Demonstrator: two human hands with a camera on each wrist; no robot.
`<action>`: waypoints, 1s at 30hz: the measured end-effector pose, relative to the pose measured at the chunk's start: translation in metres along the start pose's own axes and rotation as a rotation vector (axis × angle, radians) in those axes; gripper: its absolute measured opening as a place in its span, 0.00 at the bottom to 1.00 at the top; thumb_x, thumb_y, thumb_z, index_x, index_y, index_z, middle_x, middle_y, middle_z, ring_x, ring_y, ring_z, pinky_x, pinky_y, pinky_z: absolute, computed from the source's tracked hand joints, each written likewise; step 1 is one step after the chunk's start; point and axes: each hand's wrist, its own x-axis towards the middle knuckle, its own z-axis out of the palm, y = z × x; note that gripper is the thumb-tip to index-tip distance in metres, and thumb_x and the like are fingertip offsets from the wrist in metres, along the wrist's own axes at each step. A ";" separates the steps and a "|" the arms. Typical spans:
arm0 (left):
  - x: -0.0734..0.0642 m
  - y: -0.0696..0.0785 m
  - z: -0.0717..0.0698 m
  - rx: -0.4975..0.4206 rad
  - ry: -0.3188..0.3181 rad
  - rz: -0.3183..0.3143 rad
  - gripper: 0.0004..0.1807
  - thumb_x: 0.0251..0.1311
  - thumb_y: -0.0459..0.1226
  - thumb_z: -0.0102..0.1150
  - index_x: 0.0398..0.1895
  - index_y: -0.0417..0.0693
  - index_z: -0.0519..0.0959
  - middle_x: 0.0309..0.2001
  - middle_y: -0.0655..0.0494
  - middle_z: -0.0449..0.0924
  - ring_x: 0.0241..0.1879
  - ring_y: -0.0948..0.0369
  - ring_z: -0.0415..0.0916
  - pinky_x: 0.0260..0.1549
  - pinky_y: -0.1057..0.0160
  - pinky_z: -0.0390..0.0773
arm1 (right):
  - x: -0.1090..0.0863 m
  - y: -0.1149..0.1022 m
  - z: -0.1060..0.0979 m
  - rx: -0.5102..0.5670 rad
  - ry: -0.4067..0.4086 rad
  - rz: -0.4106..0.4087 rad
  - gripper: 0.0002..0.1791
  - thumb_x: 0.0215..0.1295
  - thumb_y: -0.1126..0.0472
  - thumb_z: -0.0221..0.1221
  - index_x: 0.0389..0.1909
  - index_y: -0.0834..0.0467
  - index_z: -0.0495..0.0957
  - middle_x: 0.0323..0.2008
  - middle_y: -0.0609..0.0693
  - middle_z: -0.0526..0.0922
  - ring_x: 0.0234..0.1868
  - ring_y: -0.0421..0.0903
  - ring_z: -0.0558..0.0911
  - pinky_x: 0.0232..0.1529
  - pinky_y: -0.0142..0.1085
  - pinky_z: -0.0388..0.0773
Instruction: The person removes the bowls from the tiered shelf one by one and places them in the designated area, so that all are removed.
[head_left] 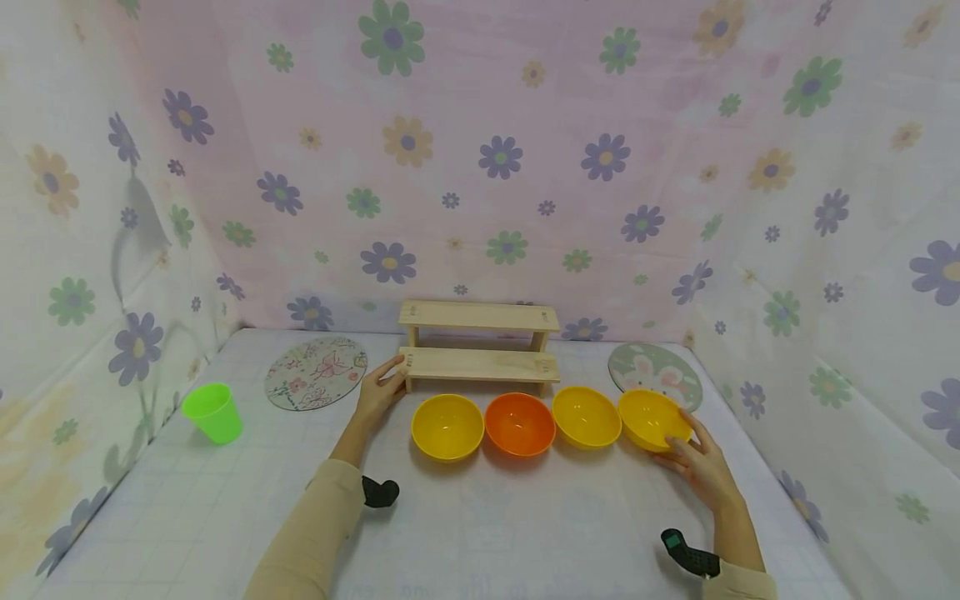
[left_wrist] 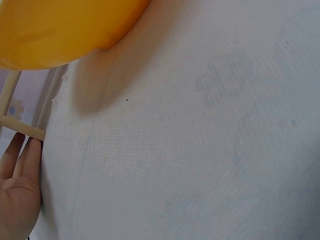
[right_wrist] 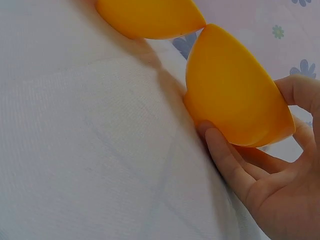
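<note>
Four bowls stand in a row: a yellow bowl (head_left: 447, 427), an orange bowl (head_left: 520, 425), another yellow bowl (head_left: 587, 417) and the rightmost yellow bowl (head_left: 651, 419). My right hand (head_left: 705, 469) holds that rightmost bowl by its outer side. In the right wrist view, fingers (right_wrist: 227, 157) curve along the lower wall of the bowl (right_wrist: 235, 90), whose rim meets its neighbour's. A two-step wooden stand (head_left: 480, 364) is behind the row. At its left end, my left hand (head_left: 381, 392) touches the lower step. The left wrist view shows straight fingers (left_wrist: 31, 160) against the wood.
A green cup (head_left: 214, 413) stands at the left, tilted in view. One round patterned mat (head_left: 317, 372) lies at the back left, another mat (head_left: 652, 362) at the back right, partly behind the bowl. Flowered cloth walls (head_left: 465, 167) enclose the white-covered table (head_left: 525, 525).
</note>
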 end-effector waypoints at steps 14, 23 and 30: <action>0.005 -0.014 -0.006 -0.043 -0.041 0.148 0.26 0.63 0.38 0.58 0.64 0.43 0.69 0.62 0.32 0.66 0.55 0.47 0.73 0.50 0.54 0.78 | -0.001 0.004 -0.001 -0.002 -0.042 0.006 0.42 0.71 0.63 0.48 0.74 0.57 0.29 0.68 0.73 0.33 0.39 0.33 0.80 0.46 0.32 0.81; -0.007 0.006 0.001 0.027 -0.009 0.019 0.25 0.67 0.31 0.49 0.66 0.37 0.64 0.65 0.32 0.61 0.59 0.42 0.67 0.53 0.54 0.74 | -0.001 0.006 -0.004 -0.089 -0.079 0.008 0.43 0.71 0.62 0.49 0.74 0.55 0.29 0.68 0.76 0.33 0.37 0.36 0.81 0.44 0.30 0.82; -0.007 -0.006 0.000 0.115 0.001 0.060 0.26 0.70 0.37 0.47 0.69 0.42 0.61 0.68 0.35 0.56 0.61 0.42 0.65 0.56 0.55 0.73 | -0.003 0.007 -0.004 -0.092 -0.048 0.008 0.44 0.73 0.57 0.48 0.73 0.52 0.26 0.68 0.76 0.30 0.37 0.36 0.82 0.42 0.31 0.82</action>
